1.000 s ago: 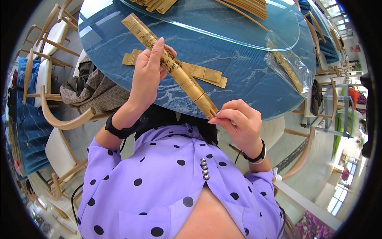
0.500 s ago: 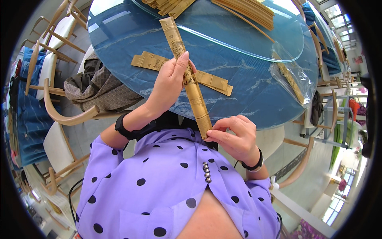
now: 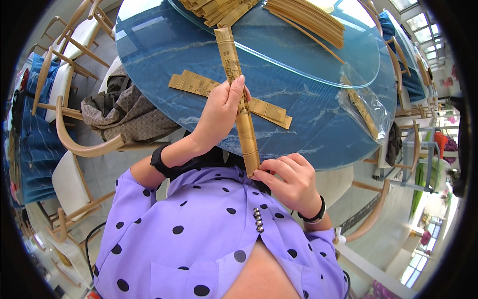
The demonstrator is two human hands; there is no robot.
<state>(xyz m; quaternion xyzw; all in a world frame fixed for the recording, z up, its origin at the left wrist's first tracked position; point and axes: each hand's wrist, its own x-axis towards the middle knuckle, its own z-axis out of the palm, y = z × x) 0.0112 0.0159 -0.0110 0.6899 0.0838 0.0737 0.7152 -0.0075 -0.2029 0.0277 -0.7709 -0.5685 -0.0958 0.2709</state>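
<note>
I hold a long tan paper sleeve (image 3: pixel 238 89) upright over the near edge of a round blue table (image 3: pixel 318 129). My left hand (image 3: pixel 223 110) grips the sleeve around its middle. My right hand (image 3: pixel 290 180) pinches its lower end close to my chest. Flat on the table behind the sleeve lies one more tan sleeve (image 3: pixel 199 85), partly hidden by my left hand. I wear a purple dotted shirt and a black band on each wrist.
A round glass turntable (image 3: pixel 348 55) on the table carries piles of tan sleeves (image 3: pixel 214 7) and thin wooden sticks (image 3: pixel 308 20). A clear plastic bag (image 3: pixel 361 107) with sticks lies at the right. Wooden chairs (image 3: pixel 74 144) ring the table; one holds a grey-brown bag (image 3: pixel 119 107).
The sleeve has turned from a slant toward upright. My left hand moved right and a little lower along it. My right hand stayed at the lower end.
</note>
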